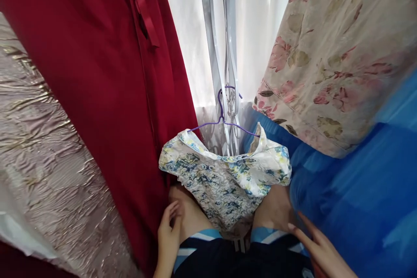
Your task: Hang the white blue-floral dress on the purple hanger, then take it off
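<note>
A white blouse point(224, 182) with a blue and yellow floral pattern hangs on a thin purple hanger point(222, 119). The hanger's hook is caught on the pale ribbons point(232, 58) that drop from above. Beside my left thigh, below the blouse's left sleeve, is my left hand point(170, 226), its fingers loosely bent and holding nothing. My right hand point(314, 239) lies near my right thigh, thumb and fingers apart, also without anything in it. Both hands are clear of the blouse, whose lower end falls between my legs.
Dark red fabric point(107, 74) hangs on the left, beside a textured pinkish cloth with gold streaks point(65, 173). To the right hang a beige cloth with pink flowers point(332, 61) and blue fabric point(352, 200). A bright white curtain point(185, 21) is behind.
</note>
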Tool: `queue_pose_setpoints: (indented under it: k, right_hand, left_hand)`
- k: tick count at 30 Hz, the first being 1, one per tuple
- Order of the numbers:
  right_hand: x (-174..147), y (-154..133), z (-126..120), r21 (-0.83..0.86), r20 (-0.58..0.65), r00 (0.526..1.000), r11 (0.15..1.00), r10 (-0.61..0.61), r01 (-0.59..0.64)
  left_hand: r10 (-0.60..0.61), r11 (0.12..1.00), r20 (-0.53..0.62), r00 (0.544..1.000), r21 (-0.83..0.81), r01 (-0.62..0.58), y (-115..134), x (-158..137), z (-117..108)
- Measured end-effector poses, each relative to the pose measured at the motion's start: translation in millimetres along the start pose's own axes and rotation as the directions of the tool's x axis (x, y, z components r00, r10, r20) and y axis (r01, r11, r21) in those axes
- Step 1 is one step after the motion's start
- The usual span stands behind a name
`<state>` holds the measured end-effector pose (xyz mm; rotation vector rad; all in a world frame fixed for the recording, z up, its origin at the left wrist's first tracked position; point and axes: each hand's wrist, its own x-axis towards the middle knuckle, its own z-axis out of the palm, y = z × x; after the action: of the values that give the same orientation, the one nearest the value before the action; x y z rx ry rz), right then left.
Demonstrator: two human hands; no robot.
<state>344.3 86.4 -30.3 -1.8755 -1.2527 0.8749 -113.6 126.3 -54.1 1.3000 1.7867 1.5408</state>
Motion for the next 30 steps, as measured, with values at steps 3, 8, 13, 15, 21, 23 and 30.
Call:
queue_pose_setpoints:
  k: [3, 8, 13, 15, 21, 23, 30]
  right_hand:
    - [0, -31, -9, 0.172, 0.041, 0.996, 0.982, -0.084, 0.076]
    - [25, -127, -32, 0.253, -0.305, 0.879, 0.859, -0.365, 0.444]
    - [70, -194, -37, 0.197, -0.154, 0.785, 0.760, -0.600, 0.620]
    - [83, -201, -35, 0.233, -0.119, 0.776, 0.742, -0.619, 0.628]
    - [98, -224, -47, 0.339, -0.243, 0.732, 0.652, -0.636, 0.678]
    - [96, -242, -50, 0.334, -0.259, 0.701, 0.619, -0.665, 0.711]
    - [34, -266, -19, 0.411, -0.032, 0.679, 0.609, -0.734, 0.678]
  left_hand:
    - [0.093, 0.995, -0.022, 0.995, -0.019, -0.094, 55, -8, 7]
    - [0.351, 0.931, -0.053, 0.935, -0.090, -0.354, 143, -6, 30]
    - [0.629, 0.771, -0.332, 0.703, 0.155, -0.617, 212, 60, 36]
    - [0.635, 0.772, -0.266, 0.725, 0.222, -0.595, 222, 91, 35]
    - [0.544, 0.839, -0.106, 0.832, 0.049, -0.542, 215, 140, 44]
    - [0.536, 0.842, -0.165, 0.828, 0.032, -0.539, 212, 147, 42]
    - [0.471, 0.882, -0.277, 0.838, 0.145, -0.448, 168, 150, 17]
